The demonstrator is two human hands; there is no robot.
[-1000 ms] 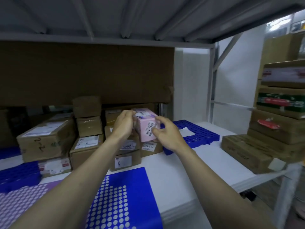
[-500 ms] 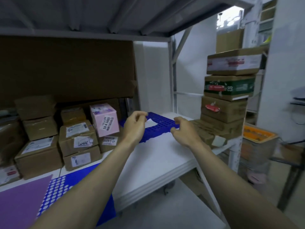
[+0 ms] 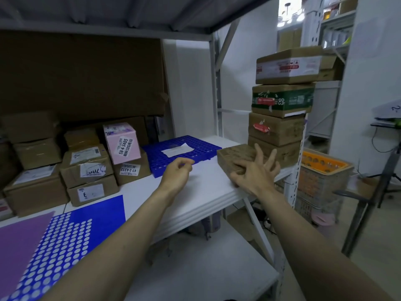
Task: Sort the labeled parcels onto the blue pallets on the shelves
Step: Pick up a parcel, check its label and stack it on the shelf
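**A:** What's around my hands?

**B:** Your left hand (image 3: 176, 174) hangs over the white shelf board (image 3: 201, 187), fingers loosely curled, holding nothing. Your right hand (image 3: 253, 172) is spread with straight fingers in front of a flat brown box (image 3: 233, 156) at the shelf's right end. Whether it touches the box, I cannot tell.

**A:** I see both hands well apart from each other. Where's the pink parcel?

**B:** The pink parcel (image 3: 122, 143) sits tilted on top of a brown carton labeled 47-3-4312 (image 3: 132, 170), left of your left hand, its 58-4-3405 label facing us. Just beside it to the right lies the blue pallet (image 3: 195, 146), with a white paper slip (image 3: 177, 150) on its grid.

**A:** What crowds the right side?

**B:** A stack of cartons (image 3: 282, 105) rises right behind the flat box, with a green-banded one second from the top. Beyond it stands an orange crate (image 3: 325, 164) outside the rack.

**A:** And to the left?

**B:** More labeled brown boxes (image 3: 86, 170) piled against the dark cardboard backing (image 3: 82, 74). Near us, a blue sheet with white dots (image 3: 65, 242) lies beside a purple sheet (image 3: 19, 242).
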